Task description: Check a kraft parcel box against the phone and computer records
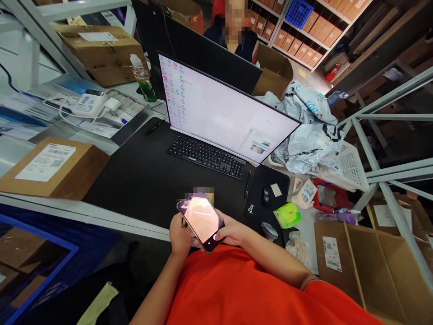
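I hold a smartphone (201, 220) with a lit pinkish screen in both hands, just above the front edge of the black desk mat (135, 176). My left hand (180, 235) grips its left edge from below. My right hand (232, 231) wraps the right edge, thumb on the lower screen. A small cardboard piece (209, 197) sits on the mat behind the phone. Beyond it are a black keyboard (206, 155) and a lit monitor (219, 108).
A labelled cardboard box (50, 169) lies at the left. A mouse (265, 195) rests on a black pad (267, 189) at the right, near a green packet (287, 215). Grey mailer bags (307, 131) pile behind. An open carton (375, 266) stands at the right. Another person (233, 31) sits behind the monitor.
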### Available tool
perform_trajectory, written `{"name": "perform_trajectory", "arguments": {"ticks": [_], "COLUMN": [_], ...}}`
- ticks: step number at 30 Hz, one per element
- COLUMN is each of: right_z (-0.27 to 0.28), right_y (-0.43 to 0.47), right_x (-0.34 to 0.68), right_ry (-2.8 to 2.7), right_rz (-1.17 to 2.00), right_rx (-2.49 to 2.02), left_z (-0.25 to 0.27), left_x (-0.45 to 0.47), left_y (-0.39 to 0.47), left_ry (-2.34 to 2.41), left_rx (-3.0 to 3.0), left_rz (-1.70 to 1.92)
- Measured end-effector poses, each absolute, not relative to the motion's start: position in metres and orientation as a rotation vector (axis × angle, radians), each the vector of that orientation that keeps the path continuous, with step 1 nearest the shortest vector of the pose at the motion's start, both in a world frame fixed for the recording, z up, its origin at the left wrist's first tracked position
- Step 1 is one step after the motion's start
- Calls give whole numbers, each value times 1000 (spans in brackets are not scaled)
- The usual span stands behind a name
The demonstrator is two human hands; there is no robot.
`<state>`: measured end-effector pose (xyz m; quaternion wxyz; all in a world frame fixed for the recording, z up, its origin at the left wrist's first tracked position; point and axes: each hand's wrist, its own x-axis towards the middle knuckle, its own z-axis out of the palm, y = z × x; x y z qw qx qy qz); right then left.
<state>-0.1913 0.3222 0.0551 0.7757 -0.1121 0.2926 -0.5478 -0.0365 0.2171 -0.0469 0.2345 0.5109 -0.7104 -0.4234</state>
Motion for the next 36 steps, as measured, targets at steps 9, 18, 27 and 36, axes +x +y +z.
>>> {"name": "perform_trajectory", "arguments": {"ticks": [9, 18, 27, 36], "right_z": [62, 69, 69, 70], "right_y": [324, 323, 323, 321], "right_x": [-191, -190, -189, -189], "right_ry": [676, 670, 666, 695], "right_rz": [-1207, -1218, -1205, -1197], "right_rx": [-177, -197, -209, -180], "left_z": [-45, -43, -46, -59], "left_x": [-36, -35, -34, -29], "left_y": [220, 219, 218, 216], "left_ry": [-1890, -1844, -1790, -1752], "left_rx": [1377, 1361, 1384, 1375], "left_rz": [-1153, -1142, -1142, -1192]}}
